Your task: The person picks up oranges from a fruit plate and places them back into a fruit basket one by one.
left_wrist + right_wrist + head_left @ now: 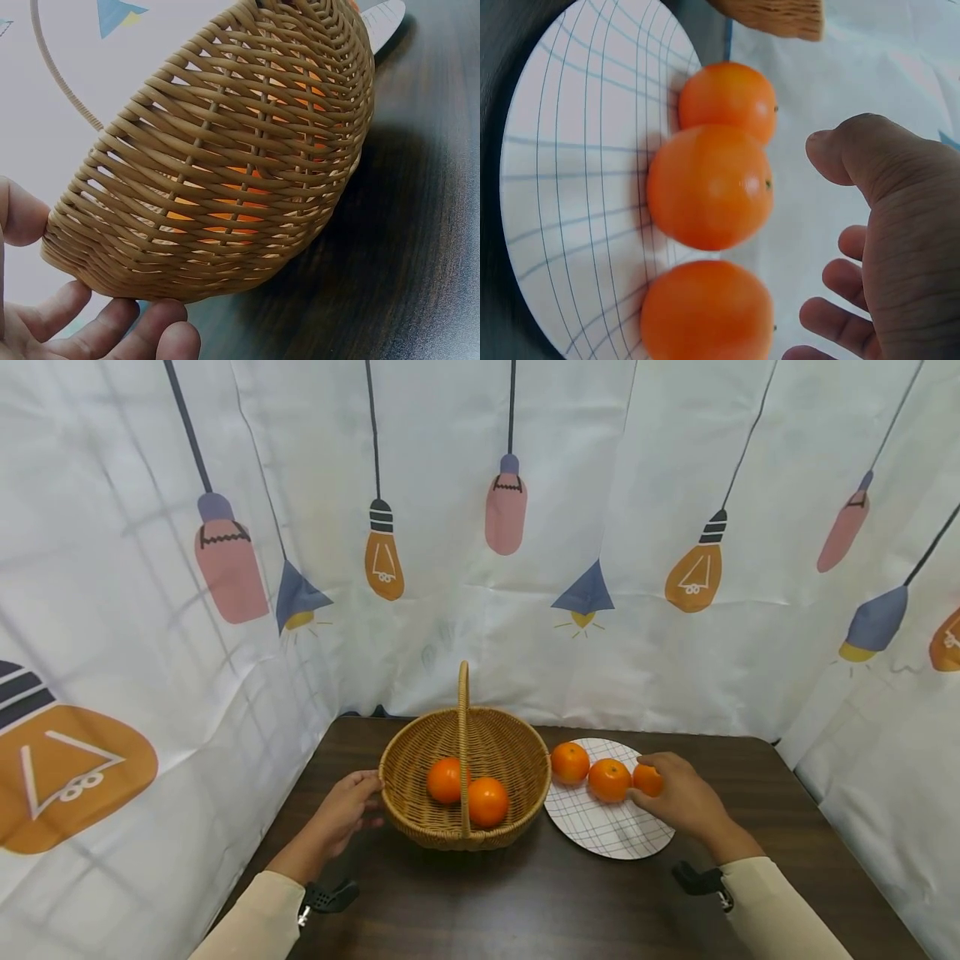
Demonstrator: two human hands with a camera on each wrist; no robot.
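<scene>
A woven wicker basket with a tall arched handle holds two oranges. At its left rim, my left hand pinches the edge, thumb at the rim and fingers against the outer wall in the left wrist view. Right of the basket lies a white plate with a dark grid pattern, bearing three oranges in a row. My right hand is over the plate's right side, beside the rightmost orange and partly covering it. Its thumb and fingers are apart, with nothing between them in the right wrist view.
Everything stands on a dark wood-grain table. Behind and at both sides hangs a white curtain printed with lamps and bulbs, close to the table's back edge. The basket's handle rises well above its rim.
</scene>
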